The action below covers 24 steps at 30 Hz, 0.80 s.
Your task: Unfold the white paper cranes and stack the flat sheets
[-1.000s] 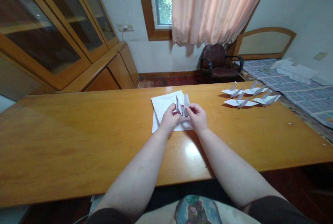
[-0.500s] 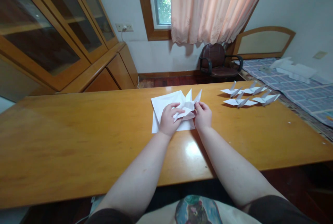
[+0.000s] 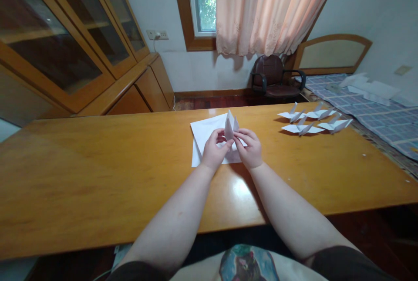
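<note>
Between my two hands is a folded white paper crane (image 3: pixel 229 127), its pointed parts standing upward. My left hand (image 3: pixel 215 148) is closed on its left side, thumb in front. From the right, my right hand (image 3: pixel 251 147) pinches it with thumb and fingers. The lower part of the crane is mostly hidden by the fingers. Under the hands lie white paper sheets (image 3: pixel 204 128), stacked slightly askew on the wooden table.
Several finished paper cranes (image 3: pixel 302 129) stand at the right of the wooden table (image 3: pixel 98 176). Beyond the table are a brown armchair (image 3: pixel 272 76), a glass-door cabinet (image 3: pixel 107 72) on the left and a bed (image 3: pixel 375 102) on the right.
The crane has turned, so its points now stand close together instead of spread apart. Both hands have shifted their hold; the left thumb has come round to the front.
</note>
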{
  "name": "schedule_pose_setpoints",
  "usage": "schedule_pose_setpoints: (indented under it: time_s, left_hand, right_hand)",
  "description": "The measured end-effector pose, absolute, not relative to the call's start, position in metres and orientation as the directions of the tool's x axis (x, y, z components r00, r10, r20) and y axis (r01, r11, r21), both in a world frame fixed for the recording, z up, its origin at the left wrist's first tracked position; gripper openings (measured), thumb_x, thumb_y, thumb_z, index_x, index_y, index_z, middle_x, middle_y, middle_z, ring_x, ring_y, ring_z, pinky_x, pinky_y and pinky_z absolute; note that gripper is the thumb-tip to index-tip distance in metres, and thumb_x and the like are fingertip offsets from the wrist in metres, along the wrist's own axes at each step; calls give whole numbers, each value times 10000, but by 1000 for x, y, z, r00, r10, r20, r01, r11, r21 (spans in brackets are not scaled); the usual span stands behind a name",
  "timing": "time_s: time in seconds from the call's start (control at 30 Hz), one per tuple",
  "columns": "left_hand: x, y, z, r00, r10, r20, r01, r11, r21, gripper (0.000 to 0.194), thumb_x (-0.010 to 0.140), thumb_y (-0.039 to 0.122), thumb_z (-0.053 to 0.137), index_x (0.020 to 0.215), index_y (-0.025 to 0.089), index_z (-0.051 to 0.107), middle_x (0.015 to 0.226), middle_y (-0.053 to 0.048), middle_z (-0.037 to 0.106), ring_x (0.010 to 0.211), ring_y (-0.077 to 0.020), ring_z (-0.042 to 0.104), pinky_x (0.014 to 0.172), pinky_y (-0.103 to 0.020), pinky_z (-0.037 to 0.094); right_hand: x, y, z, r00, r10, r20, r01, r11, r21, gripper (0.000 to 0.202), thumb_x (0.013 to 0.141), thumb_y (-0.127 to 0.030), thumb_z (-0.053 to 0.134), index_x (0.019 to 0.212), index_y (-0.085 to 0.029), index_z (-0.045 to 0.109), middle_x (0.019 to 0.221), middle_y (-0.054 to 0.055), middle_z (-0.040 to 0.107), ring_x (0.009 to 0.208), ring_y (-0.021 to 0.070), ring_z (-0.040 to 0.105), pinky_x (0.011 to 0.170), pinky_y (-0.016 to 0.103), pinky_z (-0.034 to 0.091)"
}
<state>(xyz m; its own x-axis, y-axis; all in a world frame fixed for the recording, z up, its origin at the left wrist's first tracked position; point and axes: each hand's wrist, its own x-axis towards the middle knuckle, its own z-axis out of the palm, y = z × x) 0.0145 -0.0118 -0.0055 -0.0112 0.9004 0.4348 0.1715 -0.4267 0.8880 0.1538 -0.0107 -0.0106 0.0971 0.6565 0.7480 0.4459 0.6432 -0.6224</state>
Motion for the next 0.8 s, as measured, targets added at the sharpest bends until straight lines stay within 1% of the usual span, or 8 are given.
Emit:
schedule_pose_setpoints:
  time_s: [0.1,0.17,0.23,0.37,0.5,0.63,0.73,0.8]
  left_hand:
    - [15,-11,-8,-118,897,425,140,-409,902,185,756,250,633,930,187,617,884,-37,640,746,-126,606,724,-271,510]
    - [14,-11,-9,-161,885,438,160,-414,896,112,765,252,623,854,187,641,826,-26,637,743,-128,606,722,-269,509]
    - [14,-11,-9,-165,883,441,148,-420,896,96,761,259,627,819,186,649,800,-22,635,749,-134,611,717,-270,512]
    - [16,-13,-6,-201,894,400,85,-391,917,97,740,250,643,802,176,649,800,-27,647,751,-138,617,721,-277,517]
    - [16,-12,-6,-261,915,308,-64,-335,940,127,736,252,646,831,170,628,771,-16,656,709,-128,624,710,-280,528]
    - [15,-5,-12,-294,920,260,-272,-341,900,152,738,273,649,835,173,590,805,-4,647,770,-123,632,774,-302,537]
    - [15,-3,-12,-323,919,225,-372,-342,863,176,722,278,663,825,176,563,819,-1,634,821,-128,631,803,-312,531]
    - [15,-2,-10,-342,917,205,-438,-349,829,189,703,266,680,810,178,551,818,1,625,825,-129,627,795,-310,531]
  right_hand:
    - [150,-16,-8,53,657,752,422,668,-613,106,791,-254,611,866,-271,684,926,40,659,898,196,613,841,396,502]
    - [148,-17,-9,136,688,713,361,636,-682,54,779,-278,629,809,-239,652,849,35,650,817,183,614,766,365,517]
    - [146,-16,-11,254,727,638,255,586,-769,116,752,-298,660,814,-220,601,782,16,628,728,157,604,686,320,517]
    - [143,-11,-11,339,801,493,-2,525,-851,366,739,-291,665,1059,-230,498,750,-18,607,667,124,598,653,285,515]
    - [142,-11,-7,347,835,427,-87,482,-872,469,733,-281,654,1161,-236,467,769,-19,594,682,120,595,661,275,524]
    - [144,-11,-8,368,863,345,-173,428,-887,342,703,-300,672,1012,-218,552,843,8,610,695,135,604,648,294,531]
    - [147,-8,-11,337,894,294,-160,362,-918,190,715,-345,651,811,-190,597,770,4,615,683,145,597,658,302,507]
    - [148,-6,-13,321,910,262,-124,315,-941,197,719,-372,642,716,-179,604,709,2,613,689,148,585,685,303,485]
